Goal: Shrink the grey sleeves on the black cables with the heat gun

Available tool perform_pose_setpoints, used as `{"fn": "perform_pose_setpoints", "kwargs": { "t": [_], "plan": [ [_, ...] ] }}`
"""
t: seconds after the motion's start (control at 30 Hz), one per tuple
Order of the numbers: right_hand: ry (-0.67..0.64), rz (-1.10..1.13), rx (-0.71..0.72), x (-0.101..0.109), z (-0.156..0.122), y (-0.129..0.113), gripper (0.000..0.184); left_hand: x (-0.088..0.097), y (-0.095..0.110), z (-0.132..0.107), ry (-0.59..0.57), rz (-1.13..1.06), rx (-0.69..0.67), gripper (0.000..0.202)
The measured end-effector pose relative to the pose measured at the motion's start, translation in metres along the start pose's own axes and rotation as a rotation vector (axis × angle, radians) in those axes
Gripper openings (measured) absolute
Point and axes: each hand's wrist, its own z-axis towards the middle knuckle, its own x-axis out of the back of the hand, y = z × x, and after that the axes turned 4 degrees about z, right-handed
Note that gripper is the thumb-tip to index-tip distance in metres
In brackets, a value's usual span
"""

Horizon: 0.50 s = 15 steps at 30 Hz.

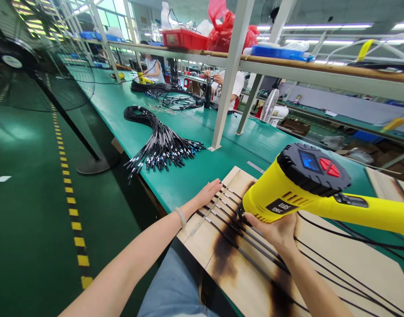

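Heat gun (271, 193) in R hand (283, 229); red tray (183, 40) w/ white plastic (205, 27).

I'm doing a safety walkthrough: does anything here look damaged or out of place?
Yes: the wooden board has dark, scorch-like patches beneath the black cables, odd against its pale wood. Also, a white scrap lies on the floor at far left, perhaps dropped.

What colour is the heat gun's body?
The heat gun's body is yellow, best seen in the head view.
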Motion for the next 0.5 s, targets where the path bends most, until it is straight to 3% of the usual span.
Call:
{"fn": "perform_pose_setpoints", "kwargs": {
  "t": [0.27,0.5],
  "plan": [
    [0.009,0.211,-0.110,-0.0046,-0.0003,-0.0042,0.047,0.0018,0.0057,-0.0028,-0.008,0.015,0.011,0.069],
    [-0.040,-0.022,0.007,-0.0064,-0.0013,-0.0057,0.039,0.0006,0.0028,-0.0009,-0.006,0.002,0.013,0.072]
  ]
}}
